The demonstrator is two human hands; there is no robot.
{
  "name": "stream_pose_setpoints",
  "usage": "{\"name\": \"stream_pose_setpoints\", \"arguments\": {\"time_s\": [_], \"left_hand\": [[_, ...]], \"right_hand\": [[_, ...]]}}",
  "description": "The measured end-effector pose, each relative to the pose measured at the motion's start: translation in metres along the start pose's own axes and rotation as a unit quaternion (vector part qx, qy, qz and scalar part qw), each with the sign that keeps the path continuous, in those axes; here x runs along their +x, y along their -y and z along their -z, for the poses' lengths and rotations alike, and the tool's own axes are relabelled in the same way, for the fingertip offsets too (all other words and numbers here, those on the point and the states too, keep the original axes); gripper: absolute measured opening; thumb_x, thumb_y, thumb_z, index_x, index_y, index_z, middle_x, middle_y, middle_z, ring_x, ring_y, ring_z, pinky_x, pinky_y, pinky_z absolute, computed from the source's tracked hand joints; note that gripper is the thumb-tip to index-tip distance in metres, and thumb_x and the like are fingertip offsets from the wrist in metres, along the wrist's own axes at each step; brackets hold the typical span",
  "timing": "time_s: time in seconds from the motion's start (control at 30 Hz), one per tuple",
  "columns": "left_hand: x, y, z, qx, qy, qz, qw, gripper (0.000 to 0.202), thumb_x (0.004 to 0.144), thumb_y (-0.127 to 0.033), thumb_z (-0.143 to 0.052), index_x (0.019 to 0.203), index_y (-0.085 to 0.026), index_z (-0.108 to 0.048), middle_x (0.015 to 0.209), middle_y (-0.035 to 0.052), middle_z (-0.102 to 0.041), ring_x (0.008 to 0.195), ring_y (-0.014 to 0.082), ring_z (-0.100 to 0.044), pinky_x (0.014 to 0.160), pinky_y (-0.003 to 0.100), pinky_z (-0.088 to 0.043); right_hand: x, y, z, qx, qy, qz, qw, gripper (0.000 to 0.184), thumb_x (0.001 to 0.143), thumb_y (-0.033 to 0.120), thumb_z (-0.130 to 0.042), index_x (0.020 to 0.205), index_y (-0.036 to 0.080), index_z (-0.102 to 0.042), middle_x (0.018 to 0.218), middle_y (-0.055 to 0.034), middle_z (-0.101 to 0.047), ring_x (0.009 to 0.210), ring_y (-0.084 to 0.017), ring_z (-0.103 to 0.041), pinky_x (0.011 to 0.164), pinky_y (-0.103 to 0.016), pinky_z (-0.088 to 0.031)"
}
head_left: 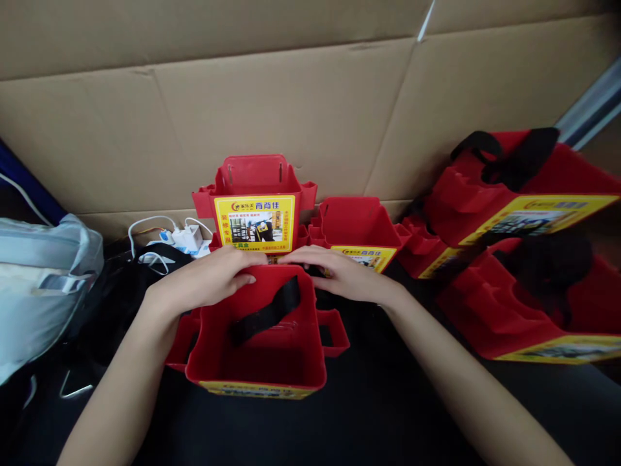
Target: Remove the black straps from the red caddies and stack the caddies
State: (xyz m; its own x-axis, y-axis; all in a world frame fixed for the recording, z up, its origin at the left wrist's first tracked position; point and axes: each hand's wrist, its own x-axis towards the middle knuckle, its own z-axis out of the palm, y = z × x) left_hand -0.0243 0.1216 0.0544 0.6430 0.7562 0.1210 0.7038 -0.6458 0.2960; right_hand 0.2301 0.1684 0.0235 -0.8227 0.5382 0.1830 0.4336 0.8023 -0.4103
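A red plastic tool box [262,362] with a yellow label stands open in front of me on a dark surface. A black strap [266,310] lies slack across its inside. My left hand [213,278] grips the box's far rim, fingers curled over the edge. My right hand [339,272] rests on the far right corner of the same rim, fingers closed over it near the strap's end. Behind stand two more red boxes, one [255,200] with a yellow picture label facing me, another [359,226] to its right.
Cardboard sheets [310,110] form the wall behind. A white charger with cables [184,239] lies at the back left. A pale grey bag [39,278] sits at far left. Red boxes with black straps [524,194] [533,304] lie tipped over at right.
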Motion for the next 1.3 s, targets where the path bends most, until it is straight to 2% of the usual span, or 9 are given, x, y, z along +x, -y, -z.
{"name": "stream_pose_setpoints", "arguments": {"time_s": [0.17, 0.27, 0.5, 0.73, 0.87, 0.97, 1.07, 1.17, 1.3], "left_hand": [[0.004, 0.001, -0.002, 0.021, -0.007, 0.029, 0.999, 0.027, 0.08, -0.012, -0.048, 0.103, -0.019, -0.059, 0.109, 0.0063, -0.063, 0.103, 0.0219, -0.056, 0.087, 0.032, -0.045], [0.006, 0.001, -0.004, 0.028, -0.006, 0.027, 0.999, 0.033, 0.079, -0.01, -0.048, 0.11, -0.019, -0.056, 0.115, 0.0063, -0.06, 0.105, 0.0215, -0.056, 0.09, 0.033, -0.043], [0.006, 0.001, -0.003, 0.054, -0.01, 0.005, 0.998, 0.027, 0.081, -0.013, -0.047, 0.104, -0.019, -0.058, 0.111, 0.0067, -0.061, 0.105, 0.0225, -0.055, 0.089, 0.035, -0.043], [-0.003, -0.009, 0.005, -0.013, 0.045, -0.034, 0.998, 0.02, 0.083, -0.013, -0.045, 0.097, -0.018, -0.058, 0.099, 0.0048, -0.064, 0.093, 0.0179, -0.059, 0.083, 0.03, -0.045], [-0.005, -0.008, 0.004, -0.029, 0.035, -0.029, 0.999, 0.02, 0.083, -0.015, -0.046, 0.099, -0.019, -0.057, 0.099, 0.0053, -0.064, 0.094, 0.0188, -0.059, 0.085, 0.031, -0.044], [-0.003, -0.007, 0.002, -0.038, 0.025, -0.036, 0.998, 0.02, 0.083, -0.016, -0.046, 0.1, -0.019, -0.057, 0.099, 0.0054, -0.064, 0.096, 0.0194, -0.058, 0.086, 0.033, -0.044], [-0.003, -0.008, 0.003, -0.044, 0.024, -0.052, 0.997, 0.019, 0.084, -0.015, -0.046, 0.098, -0.019, -0.057, 0.098, 0.0046, -0.064, 0.095, 0.0193, -0.058, 0.086, 0.033, -0.044], [-0.004, -0.011, 0.004, -0.041, 0.031, -0.05, 0.997, 0.018, 0.084, -0.014, -0.045, 0.095, -0.019, -0.058, 0.097, 0.0045, -0.064, 0.093, 0.0191, -0.059, 0.084, 0.032, -0.044], [-0.004, -0.012, 0.003, -0.034, 0.027, -0.049, 0.998, 0.018, 0.084, -0.015, -0.045, 0.094, -0.019, -0.058, 0.093, 0.0043, -0.065, 0.09, 0.0191, -0.059, 0.082, 0.032, -0.044]], "right_hand": [[0.009, 0.01, -0.003, -0.138, 0.061, -0.114, 0.982, 0.022, 0.084, 0.022, -0.045, 0.08, 0.017, -0.066, 0.071, -0.0044, -0.066, 0.068, -0.015, -0.059, 0.057, -0.024, -0.036], [0.008, 0.015, -0.001, -0.195, 0.071, -0.199, 0.958, 0.023, 0.081, 0.023, -0.045, 0.076, 0.018, -0.067, 0.073, -0.0065, -0.067, 0.066, -0.017, -0.06, 0.052, -0.025, -0.032], [0.011, 0.027, 0.002, -0.205, 0.08, -0.232, 0.948, 0.026, 0.082, 0.023, -0.042, 0.085, 0.02, -0.068, 0.084, -0.007, -0.069, 0.075, -0.019, -0.063, 0.056, -0.025, -0.037], [0.0, -0.013, -0.003, -0.251, 0.079, -0.343, 0.902, 0.023, 0.074, 0.02, -0.056, 0.091, 0.011, -0.068, 0.09, -0.0189, -0.066, 0.082, -0.03, -0.062, 0.062, -0.033, -0.042], [-0.009, -0.015, 0.003, -0.217, 0.096, -0.301, 0.923, 0.037, 0.068, 0.027, -0.067, 0.104, 0.022, -0.065, 0.085, -0.0067, -0.066, 0.078, -0.022, -0.061, 0.062, -0.026, -0.041], [-0.007, -0.002, 0.005, -0.141, 0.07, -0.162, 0.974, 0.043, 0.078, 0.031, -0.057, 0.121, 0.025, -0.053, 0.084, -0.002, -0.064, 0.073, -0.015, -0.058, 0.062, -0.023, -0.038], [0.0, 0.003, -0.006, -0.049, 0.052, -0.025, 0.997, 0.024, 0.083, 0.019, -0.047, 0.101, 0.02, -0.063, 0.079, -0.0014, -0.064, 0.065, -0.011, -0.055, 0.061, -0.021, -0.036], [0.005, -0.005, -0.017, -0.057, 0.051, -0.051, 0.996, 0.021, 0.079, 0.009, -0.045, 0.081, 0.017, -0.064, 0.077, -0.0025, -0.065, 0.062, -0.011, -0.055, 0.058, -0.021, -0.035], [-0.001, 0.007, 0.001, -0.075, -0.004, -0.097, 0.992, 0.017, 0.086, 0.02, -0.041, 0.088, 0.018, -0.059, 0.072, -0.0017, -0.063, 0.059, -0.012, -0.055, 0.055, -0.023, -0.038]]}}
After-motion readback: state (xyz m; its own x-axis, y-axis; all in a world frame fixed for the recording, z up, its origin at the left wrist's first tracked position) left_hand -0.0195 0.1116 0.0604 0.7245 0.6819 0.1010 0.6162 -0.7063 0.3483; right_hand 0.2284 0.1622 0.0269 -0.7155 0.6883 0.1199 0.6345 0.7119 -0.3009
